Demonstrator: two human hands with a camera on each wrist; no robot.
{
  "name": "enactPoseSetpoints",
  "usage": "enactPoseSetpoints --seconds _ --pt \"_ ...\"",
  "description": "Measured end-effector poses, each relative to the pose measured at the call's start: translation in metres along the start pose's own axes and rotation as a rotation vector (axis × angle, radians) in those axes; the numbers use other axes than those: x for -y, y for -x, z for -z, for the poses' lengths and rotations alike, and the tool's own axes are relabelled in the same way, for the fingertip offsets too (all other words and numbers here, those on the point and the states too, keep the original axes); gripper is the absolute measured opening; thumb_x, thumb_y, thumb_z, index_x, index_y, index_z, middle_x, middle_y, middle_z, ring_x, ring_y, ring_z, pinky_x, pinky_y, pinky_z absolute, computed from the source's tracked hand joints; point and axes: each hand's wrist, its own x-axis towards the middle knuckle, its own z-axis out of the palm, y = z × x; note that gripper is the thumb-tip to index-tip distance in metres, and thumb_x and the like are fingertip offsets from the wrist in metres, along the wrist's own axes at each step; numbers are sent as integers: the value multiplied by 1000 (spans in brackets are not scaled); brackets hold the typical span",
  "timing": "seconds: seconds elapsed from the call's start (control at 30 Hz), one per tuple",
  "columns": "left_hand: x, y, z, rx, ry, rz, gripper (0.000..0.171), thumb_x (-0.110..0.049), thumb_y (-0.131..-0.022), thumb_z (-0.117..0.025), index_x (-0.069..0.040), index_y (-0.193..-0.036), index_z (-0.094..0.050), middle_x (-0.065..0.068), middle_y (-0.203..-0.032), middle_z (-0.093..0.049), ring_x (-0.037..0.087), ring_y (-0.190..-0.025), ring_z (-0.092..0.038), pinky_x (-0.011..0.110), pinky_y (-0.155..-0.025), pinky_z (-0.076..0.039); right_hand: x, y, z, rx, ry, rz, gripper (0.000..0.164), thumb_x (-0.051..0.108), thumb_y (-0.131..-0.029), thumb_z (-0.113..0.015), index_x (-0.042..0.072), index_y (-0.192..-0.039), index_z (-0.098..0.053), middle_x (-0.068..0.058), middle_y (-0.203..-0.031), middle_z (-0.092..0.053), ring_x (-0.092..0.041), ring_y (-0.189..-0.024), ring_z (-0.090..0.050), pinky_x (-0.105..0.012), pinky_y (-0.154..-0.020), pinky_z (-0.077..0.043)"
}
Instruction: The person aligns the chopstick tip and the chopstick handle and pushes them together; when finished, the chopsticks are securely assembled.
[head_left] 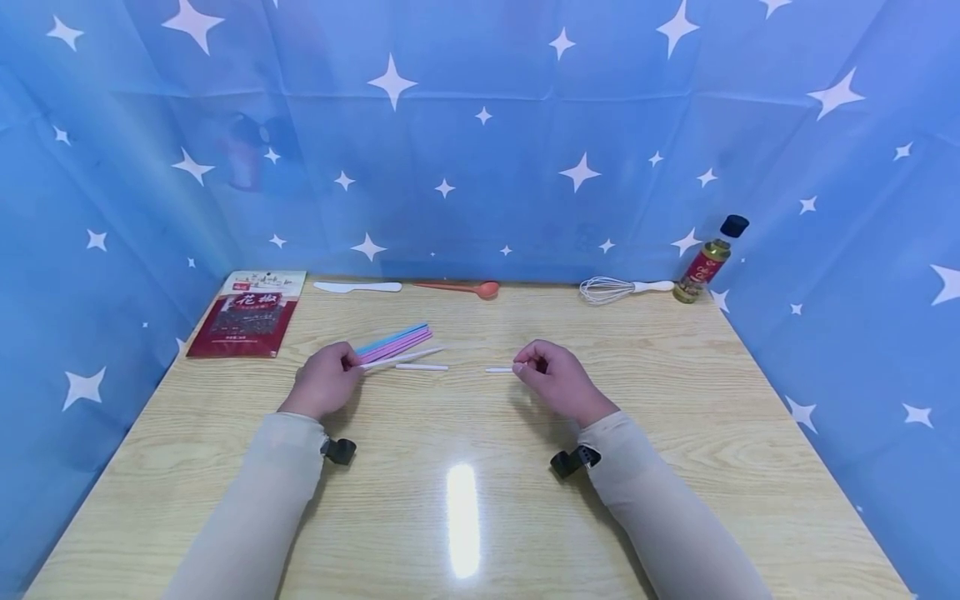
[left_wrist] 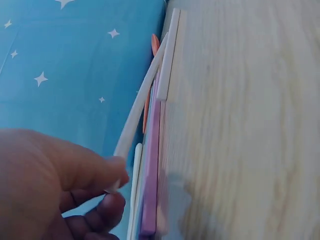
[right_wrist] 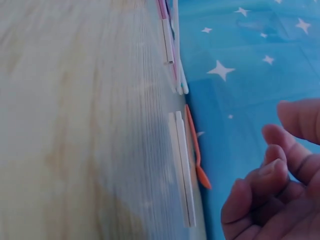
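In my left hand [head_left: 324, 382], a slim white stick [left_wrist: 137, 110] is pinched between thumb and fingertips, slanting up over the other sticks. Beneath it lie several pink and blue sticks [head_left: 396, 342], bunched side by side on the wooden table. A short white stick [head_left: 422, 367] rests just right of that bunch. Another short white stick [head_left: 498, 370] lies farther right, its right end hidden by my right hand [head_left: 557, 382] in the head view. The right wrist view shows that hand's thumb and fingers apart, loosely bent and holding nothing, with the white stick [right_wrist: 184, 170] lying beside it.
Along the table's back edge are a red seasoning packet [head_left: 247, 317], a white knife [head_left: 358, 287], an orange spoon [head_left: 486, 290], a whisk [head_left: 626, 288] and an oil bottle [head_left: 703, 267]. A blue starry curtain [head_left: 480, 150] hangs behind and at both sides.
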Motion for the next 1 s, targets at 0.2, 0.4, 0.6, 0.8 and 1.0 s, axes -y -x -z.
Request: enactPoseSetpoints --seconds 0.2,0.4,0.6,0.8,1.0 --pt "0 2 4 58 -102 28 11 -14 -100 -59 -8 -90 -59 8 -79 -57 25 -70 -52 39 -67 -37 -2 0 0 9 -6 -8 7 16 -104 -67 10 -104 -69 -3 -86 -55 -20 -74 -49 -29 -66 -42" --pt "2 1 6 108 -146 70 9 -12 -98 -56 -8 -90 -55 9 -82 -58 26 -72 -53 40 -69 -37 -4 -1 0 9 -9 -3 8 17 -104 -67 9 -103 -69 -4 -85 -55 -22 -75 -49 -30 -67 -42" --pt "-2 4 8 105 -155 98 5 -11 -96 -55 -6 -95 -56 14 -92 -63 30 -79 -56 45 -75 -39 -1 0 1 8 -4 -8 8 16 -104 -67 8 -104 -69 -3 -85 -54 -22 -75 -49 -30 -67 -42" --pt "-6 1 0 52 -126 14 11 -12 -102 -54 -4 -108 -59 13 -95 -65 28 -81 -57 51 -81 -42 -2 0 2 22 35 -39 10 18 -103 -67 9 -106 -70 -4 -84 -53 -22 -75 -49 -33 -68 -42" --pt "-19 6 -12 109 -99 -173 34 -15 -109 -54 -10 -142 -62 14 -113 -70 31 -90 -63 55 -87 -48 -6 1 4 150 143 -114 29 26 -105 -65 8 -128 -68 -6 -87 -57 -21 -73 -52 -36 -67 -45"
